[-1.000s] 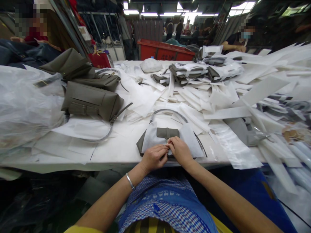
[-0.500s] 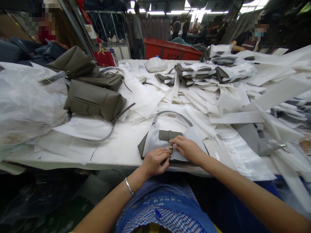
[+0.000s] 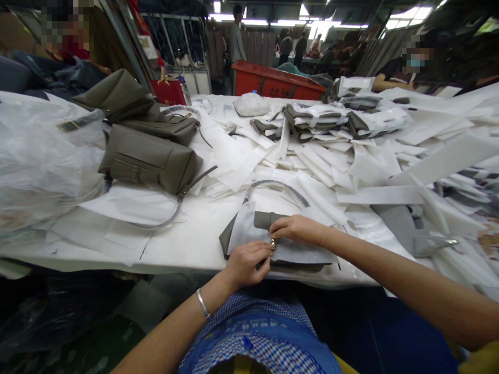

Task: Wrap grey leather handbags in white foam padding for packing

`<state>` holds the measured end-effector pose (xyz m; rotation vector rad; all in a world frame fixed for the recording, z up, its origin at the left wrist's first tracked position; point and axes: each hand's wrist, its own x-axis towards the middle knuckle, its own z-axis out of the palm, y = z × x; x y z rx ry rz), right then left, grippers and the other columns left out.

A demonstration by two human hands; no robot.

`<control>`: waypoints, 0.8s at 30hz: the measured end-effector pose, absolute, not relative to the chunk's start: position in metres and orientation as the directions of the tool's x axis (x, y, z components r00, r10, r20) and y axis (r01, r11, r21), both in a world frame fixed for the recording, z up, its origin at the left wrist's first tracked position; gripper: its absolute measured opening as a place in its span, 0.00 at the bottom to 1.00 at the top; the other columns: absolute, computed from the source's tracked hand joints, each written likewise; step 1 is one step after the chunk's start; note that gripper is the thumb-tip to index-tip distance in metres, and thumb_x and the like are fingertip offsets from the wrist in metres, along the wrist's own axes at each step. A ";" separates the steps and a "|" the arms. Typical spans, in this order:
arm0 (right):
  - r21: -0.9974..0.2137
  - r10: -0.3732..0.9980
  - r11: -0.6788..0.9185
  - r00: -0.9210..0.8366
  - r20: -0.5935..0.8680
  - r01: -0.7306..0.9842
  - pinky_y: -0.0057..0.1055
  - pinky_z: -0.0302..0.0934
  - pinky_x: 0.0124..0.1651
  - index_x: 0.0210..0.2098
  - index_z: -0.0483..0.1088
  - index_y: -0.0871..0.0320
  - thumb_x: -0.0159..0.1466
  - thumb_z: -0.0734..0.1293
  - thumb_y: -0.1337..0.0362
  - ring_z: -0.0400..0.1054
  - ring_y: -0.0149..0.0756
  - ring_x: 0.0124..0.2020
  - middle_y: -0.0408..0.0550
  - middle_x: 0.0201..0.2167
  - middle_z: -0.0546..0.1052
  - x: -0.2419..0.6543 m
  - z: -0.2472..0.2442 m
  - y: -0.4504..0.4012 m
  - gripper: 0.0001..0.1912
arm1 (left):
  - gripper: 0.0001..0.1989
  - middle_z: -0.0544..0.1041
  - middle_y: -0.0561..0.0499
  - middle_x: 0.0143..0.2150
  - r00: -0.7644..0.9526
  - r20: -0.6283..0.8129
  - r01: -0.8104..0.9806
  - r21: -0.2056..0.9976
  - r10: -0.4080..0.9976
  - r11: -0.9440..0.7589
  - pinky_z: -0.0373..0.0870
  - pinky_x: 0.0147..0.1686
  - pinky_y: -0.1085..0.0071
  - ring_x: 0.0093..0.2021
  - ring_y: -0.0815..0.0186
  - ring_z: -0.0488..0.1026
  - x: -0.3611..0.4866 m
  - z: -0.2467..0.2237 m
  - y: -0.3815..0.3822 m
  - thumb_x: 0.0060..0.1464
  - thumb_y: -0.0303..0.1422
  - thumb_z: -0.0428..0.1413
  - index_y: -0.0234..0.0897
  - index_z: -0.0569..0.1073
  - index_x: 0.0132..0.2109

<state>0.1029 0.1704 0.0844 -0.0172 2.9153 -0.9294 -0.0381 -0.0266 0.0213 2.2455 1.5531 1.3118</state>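
Note:
In front of me an olive-grey handbag [image 3: 228,235] lies on the white table near its front edge. White tissue paper [image 3: 244,228] covers much of its front, and its wrapped handle [image 3: 275,183] arches away from me. My left hand [image 3: 249,262], fingers bent, pinches the lower end of a small gold metal clasp [image 3: 272,242] below the bag's flap tab [image 3: 264,219]. From the right, my right hand [image 3: 294,228] has its fingertips closed on the upper part of that clasp. Fingers partly hide the clasp.
More olive handbags [image 3: 148,156] lie at the left beside clear plastic wrap [image 3: 42,161]. Paper and foam strips [image 3: 319,161] are piled across the middle and right, with wrapped bags [image 3: 315,117] among them. A red bin [image 3: 276,80] stands behind. Co-workers [image 3: 397,72] are at the far side.
My right hand has shifted slightly left and its forearm lies flatter across the bag. The left hand stays at the clasp. The tissue paper now lies flatter on the right.

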 end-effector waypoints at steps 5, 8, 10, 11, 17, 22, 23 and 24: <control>-0.403 -0.205 0.904 -0.973 -0.109 -0.145 0.31 0.61 0.45 0.37 0.79 0.48 0.67 0.62 0.68 0.70 0.37 0.45 0.41 0.45 0.78 0.087 0.100 0.175 0.14 | 0.13 0.81 0.46 0.48 0.098 0.574 0.709 0.533 0.813 -0.462 0.77 0.52 0.63 0.49 0.60 0.78 -0.038 0.023 -0.027 0.56 0.24 0.53 0.38 0.76 0.46; -0.338 -0.316 0.903 -0.943 -0.100 -0.267 0.31 0.59 0.42 0.38 0.78 0.49 0.68 0.62 0.68 0.70 0.37 0.44 0.41 0.46 0.78 0.079 0.105 0.177 0.13 | 0.12 0.81 0.46 0.47 0.093 0.570 0.711 0.536 0.816 -0.456 0.77 0.51 0.62 0.49 0.60 0.78 -0.037 0.024 -0.027 0.56 0.24 0.53 0.38 0.76 0.46; -0.309 -0.362 0.897 -0.927 -0.101 -0.317 0.31 0.59 0.42 0.39 0.77 0.49 0.69 0.61 0.68 0.70 0.36 0.44 0.41 0.46 0.77 0.074 0.105 0.179 0.13 | 0.12 0.82 0.46 0.46 0.087 0.570 0.712 0.538 0.817 -0.451 0.77 0.51 0.63 0.49 0.60 0.78 -0.037 0.023 -0.027 0.56 0.24 0.53 0.38 0.76 0.46; -0.295 -0.378 0.896 -0.919 -0.110 -0.333 0.31 0.59 0.42 0.39 0.77 0.49 0.69 0.61 0.68 0.70 0.36 0.44 0.41 0.46 0.77 0.072 0.104 0.179 0.13 | 0.12 0.82 0.46 0.46 0.083 0.570 0.713 0.539 0.818 -0.448 0.77 0.51 0.63 0.49 0.60 0.78 -0.036 0.023 -0.027 0.56 0.24 0.53 0.38 0.76 0.46; -0.243 -0.490 0.858 -0.863 -0.119 -0.454 0.36 0.60 0.54 0.41 0.76 0.54 0.70 0.62 0.69 0.67 0.39 0.53 0.48 0.52 0.76 0.067 0.095 0.180 0.10 | 0.12 0.82 0.46 0.46 0.075 0.563 0.719 0.541 0.823 -0.435 0.76 0.51 0.64 0.48 0.60 0.78 -0.036 0.023 -0.026 0.55 0.24 0.54 0.37 0.76 0.46; -0.145 -0.516 0.852 -0.854 -0.068 -0.503 0.41 0.54 0.65 0.46 0.74 0.59 0.72 0.58 0.68 0.57 0.42 0.65 0.53 0.58 0.71 0.076 0.090 0.179 0.13 | 0.11 0.82 0.46 0.46 0.073 0.561 0.722 0.541 0.825 -0.432 0.76 0.51 0.64 0.48 0.61 0.78 -0.036 0.021 -0.026 0.56 0.24 0.54 0.37 0.76 0.45; -0.128 -0.519 0.851 -0.853 -0.058 -0.510 0.42 0.55 0.65 0.46 0.74 0.60 0.71 0.58 0.68 0.57 0.42 0.65 0.54 0.58 0.71 0.078 0.090 0.179 0.13 | 0.11 0.82 0.46 0.46 0.073 0.561 0.721 0.542 0.825 -0.432 0.76 0.51 0.64 0.48 0.61 0.78 -0.036 0.021 -0.026 0.56 0.24 0.54 0.37 0.76 0.45; -0.111 -0.523 0.849 -0.851 -0.048 -0.516 0.42 0.56 0.64 0.46 0.74 0.61 0.71 0.58 0.69 0.58 0.43 0.65 0.56 0.58 0.71 0.080 0.091 0.178 0.12 | 0.11 0.82 0.47 0.46 0.072 0.561 0.720 0.543 0.825 -0.432 0.76 0.51 0.64 0.48 0.61 0.78 -0.036 0.021 -0.026 0.56 0.24 0.54 0.37 0.76 0.45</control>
